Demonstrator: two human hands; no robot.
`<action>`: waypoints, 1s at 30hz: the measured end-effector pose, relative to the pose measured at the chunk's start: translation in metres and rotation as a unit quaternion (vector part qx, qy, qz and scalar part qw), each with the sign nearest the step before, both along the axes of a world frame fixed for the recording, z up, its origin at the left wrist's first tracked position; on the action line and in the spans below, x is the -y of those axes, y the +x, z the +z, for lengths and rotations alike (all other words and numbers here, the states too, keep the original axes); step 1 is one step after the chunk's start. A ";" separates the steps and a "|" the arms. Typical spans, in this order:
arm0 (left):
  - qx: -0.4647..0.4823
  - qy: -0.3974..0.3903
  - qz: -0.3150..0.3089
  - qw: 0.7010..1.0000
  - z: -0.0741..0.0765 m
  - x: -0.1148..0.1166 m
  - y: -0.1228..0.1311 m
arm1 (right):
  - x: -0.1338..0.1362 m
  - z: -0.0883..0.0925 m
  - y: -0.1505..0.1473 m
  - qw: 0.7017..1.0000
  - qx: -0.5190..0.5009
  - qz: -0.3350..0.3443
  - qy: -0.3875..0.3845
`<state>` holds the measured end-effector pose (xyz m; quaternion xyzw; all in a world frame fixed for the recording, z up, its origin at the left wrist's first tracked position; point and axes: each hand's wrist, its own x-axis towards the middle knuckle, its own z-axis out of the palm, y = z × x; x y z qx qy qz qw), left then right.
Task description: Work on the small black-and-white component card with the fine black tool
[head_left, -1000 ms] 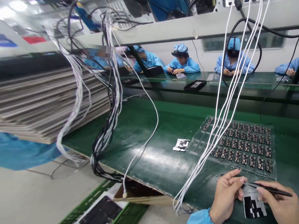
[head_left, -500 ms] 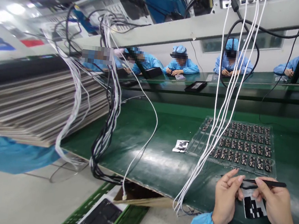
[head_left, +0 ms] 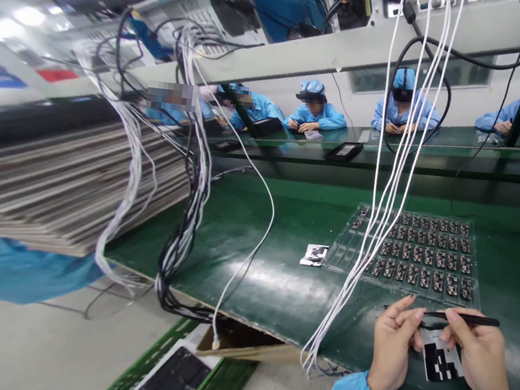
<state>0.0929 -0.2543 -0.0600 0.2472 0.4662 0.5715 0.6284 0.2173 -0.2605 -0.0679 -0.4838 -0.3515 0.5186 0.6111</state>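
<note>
My right hand [head_left: 481,348] grips black tweezers [head_left: 480,320] between thumb and fingers, their length lying roughly level and pointing left. Beside it, my left hand [head_left: 394,338] has its thumb and fingers pinched together at the tweezers' front end; whatever it holds is hidden by the fingers. A thin tip shows just left of those fingertips. Below and between both hands lies a white sheet with black blocky shapes [head_left: 440,363]. Beyond my hands, a clear plastic tray [head_left: 344,255] carries rows of small circuit boards [head_left: 413,275], with bare pockets on its left side.
White cables [head_left: 348,286] hang in front of the tray's left part. Another black-and-white patterned sheet [head_left: 314,255] lies left of it on the green table [head_left: 217,240]. A bundle of cables [head_left: 186,224] hangs farther left. Co-workers in blue sit across a far bench [head_left: 294,145].
My hands stay almost in place, with the tweezers shifted very slightly. Tray and sheets have not moved.
</note>
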 end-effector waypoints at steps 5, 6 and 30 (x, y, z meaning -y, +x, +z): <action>0.006 -0.003 0.017 1.000 -0.001 -0.001 0.000 | 0.001 0.003 -0.001 1.000 -0.020 0.004 -0.009; 0.008 -0.004 0.019 1.000 -0.001 -0.001 0.000 | 0.001 0.003 -0.001 1.000 -0.022 0.003 -0.008; 0.009 0.038 0.010 0.999 0.010 0.041 -0.023 | -0.007 0.017 0.025 0.996 0.024 -0.084 -0.005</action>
